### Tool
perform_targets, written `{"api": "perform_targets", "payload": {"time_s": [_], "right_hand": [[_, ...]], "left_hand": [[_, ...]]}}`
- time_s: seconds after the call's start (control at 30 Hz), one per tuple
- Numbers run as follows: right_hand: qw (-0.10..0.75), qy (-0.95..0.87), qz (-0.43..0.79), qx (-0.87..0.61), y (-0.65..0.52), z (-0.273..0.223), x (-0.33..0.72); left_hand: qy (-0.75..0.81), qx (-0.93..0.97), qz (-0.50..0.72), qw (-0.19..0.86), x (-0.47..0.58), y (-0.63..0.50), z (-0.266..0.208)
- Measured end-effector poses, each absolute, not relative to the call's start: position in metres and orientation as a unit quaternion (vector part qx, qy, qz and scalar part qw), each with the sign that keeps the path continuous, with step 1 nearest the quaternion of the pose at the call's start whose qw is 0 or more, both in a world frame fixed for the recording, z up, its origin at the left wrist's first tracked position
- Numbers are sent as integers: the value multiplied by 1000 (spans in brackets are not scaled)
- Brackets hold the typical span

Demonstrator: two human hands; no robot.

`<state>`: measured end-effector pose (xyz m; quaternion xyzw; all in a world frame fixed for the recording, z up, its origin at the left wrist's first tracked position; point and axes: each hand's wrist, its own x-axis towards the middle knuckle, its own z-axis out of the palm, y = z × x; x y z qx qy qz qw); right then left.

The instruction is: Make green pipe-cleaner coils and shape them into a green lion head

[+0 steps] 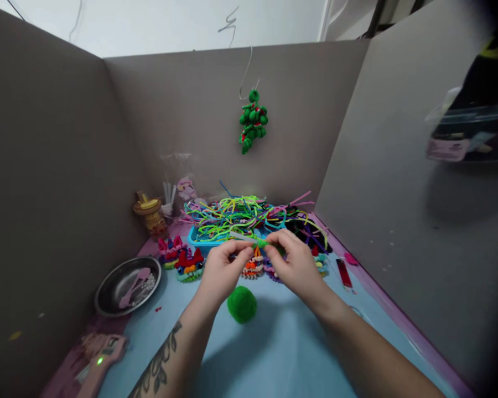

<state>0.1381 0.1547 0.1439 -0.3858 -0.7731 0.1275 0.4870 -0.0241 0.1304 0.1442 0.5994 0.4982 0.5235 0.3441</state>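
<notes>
Both hands are raised above the blue work surface, pinching a small green fuzzy piece (pixel 260 243) between their fingertips. My left hand (pixel 226 268) is closed on its left end, thumb against forefinger. My right hand (pixel 294 262) grips the right end in the same way. A pale narrow strip (pixel 241 236) points out to the left just above my left fingers; whether it is held or joined to the green piece, I cannot tell. Below the hands, a round green fuzzy ball (pixel 242 304) sits on the surface near my left wrist.
A blue tray (pixel 197 242) heaped with colourful pipe cleaners (pixel 240 213) stands at the back. Several colourful fuzzy figures (pixel 188 268) line its front. A metal bowl (pixel 103 298) and pink glue gun (pixel 103 365) lie left. A green ornament (pixel 253 121) hangs on the back panel.
</notes>
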Motion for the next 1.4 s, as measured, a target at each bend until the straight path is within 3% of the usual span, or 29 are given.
{"api": "perform_targets", "payload": {"time_s": [0.8, 0.97, 1.4], "right_hand": [[513, -768, 40, -382, 154, 132, 131], [529, -768, 5, -361, 150, 128, 130], [420, -821, 141, -360, 156, 149, 144]], "left_hand": [[496, 558, 545, 381, -21, 128, 146], [511, 549, 570, 335, -18, 126, 145], [488, 564, 583, 323, -19, 135, 134]]}}
